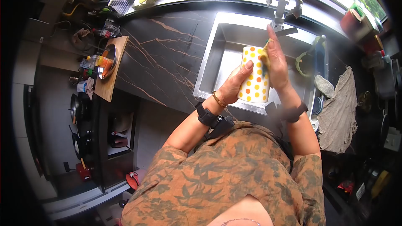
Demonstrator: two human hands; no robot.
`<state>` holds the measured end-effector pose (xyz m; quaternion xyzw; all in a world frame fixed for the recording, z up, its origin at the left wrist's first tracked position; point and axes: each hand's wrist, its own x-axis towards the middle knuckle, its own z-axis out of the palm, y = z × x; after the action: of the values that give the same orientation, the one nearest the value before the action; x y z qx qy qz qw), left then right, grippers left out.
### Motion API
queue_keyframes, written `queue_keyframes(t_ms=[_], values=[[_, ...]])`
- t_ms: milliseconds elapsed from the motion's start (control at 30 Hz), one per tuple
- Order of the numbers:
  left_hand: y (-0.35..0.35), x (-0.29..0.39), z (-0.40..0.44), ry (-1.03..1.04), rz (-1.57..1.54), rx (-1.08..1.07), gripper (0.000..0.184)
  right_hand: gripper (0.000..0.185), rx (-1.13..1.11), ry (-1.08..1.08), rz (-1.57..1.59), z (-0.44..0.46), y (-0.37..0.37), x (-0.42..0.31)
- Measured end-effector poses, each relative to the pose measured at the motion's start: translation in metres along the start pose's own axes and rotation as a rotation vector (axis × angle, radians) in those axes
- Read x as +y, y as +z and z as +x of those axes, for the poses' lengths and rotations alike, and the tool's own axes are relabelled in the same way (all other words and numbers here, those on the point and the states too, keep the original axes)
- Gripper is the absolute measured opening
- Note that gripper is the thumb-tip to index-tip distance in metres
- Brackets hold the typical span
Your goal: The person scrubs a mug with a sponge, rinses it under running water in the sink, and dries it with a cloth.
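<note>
A tall white cup point(256, 86) with yellow and orange dots is held over the sink point(206, 68). My left hand point(234, 84) wraps round its left side, with the thumb lying on the front. On the other side, my right hand point(278, 65) presses a yellow-green sponge point(265, 54) against the cup's wall. The fingers of that hand are stretched out and pressed together, and most of the sponge is hidden behind them. Whether the cup's near end is its base or its mouth, I cannot tell.
The faucet point(280, 8), draped with a grey cloth, stands behind the sink. A beige cloth point(339, 113) and a blue-rimmed container point(320, 56) are at the right. Dark marble counter point(167, 50) extends left to a wooden board point(111, 86) bearing a pan and bottle.
</note>
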<state>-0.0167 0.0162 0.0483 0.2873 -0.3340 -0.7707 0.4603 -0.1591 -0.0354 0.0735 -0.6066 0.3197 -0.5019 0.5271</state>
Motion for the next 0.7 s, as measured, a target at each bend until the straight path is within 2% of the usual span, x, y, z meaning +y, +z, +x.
queue_keyframes(t_ms=[33,67,167,233,333,367,433,500,567,633,700], values=[[0.002,-0.002,0.000,-0.004,-0.052,0.001,0.062,0.058,0.013,0.141,0.291,0.003,-0.001,0.002],[0.003,0.000,0.000,-0.011,-0.108,-0.015,0.063,0.060,0.006,0.113,0.232,-0.004,0.003,0.002],[0.008,0.012,0.004,0.119,-0.242,0.111,0.059,0.064,-0.058,-0.186,-0.444,-0.032,0.019,0.001],[0.005,0.012,0.002,0.075,-0.191,0.067,0.058,0.063,-0.073,-0.214,-0.536,-0.033,0.021,0.001],[0.000,0.008,-0.002,-0.057,-0.157,-0.048,0.057,0.060,0.033,-0.130,-0.305,-0.001,0.003,0.012],[0.005,0.003,-0.003,-0.058,-0.199,-0.007,0.057,0.058,0.064,-0.104,-0.251,0.006,-0.003,0.015],[0.008,0.003,-0.005,-0.007,-0.221,-0.067,0.060,0.060,0.048,-0.104,-0.220,0.001,0.001,0.010],[0.007,0.006,0.000,0.055,-0.271,-0.031,0.060,0.061,-0.063,-0.212,-0.510,-0.019,0.011,-0.002],[0.000,0.009,0.002,0.051,-0.288,-0.054,0.060,0.059,-0.103,-0.249,-0.573,-0.032,0.019,-0.003],[0.003,0.008,0.003,0.074,-0.254,0.005,0.060,0.057,-0.066,-0.179,-0.447,-0.022,0.016,0.002],[-0.001,0.003,0.002,0.008,-0.323,-0.047,0.059,0.056,0.014,-0.088,-0.290,-0.005,0.006,0.017]])
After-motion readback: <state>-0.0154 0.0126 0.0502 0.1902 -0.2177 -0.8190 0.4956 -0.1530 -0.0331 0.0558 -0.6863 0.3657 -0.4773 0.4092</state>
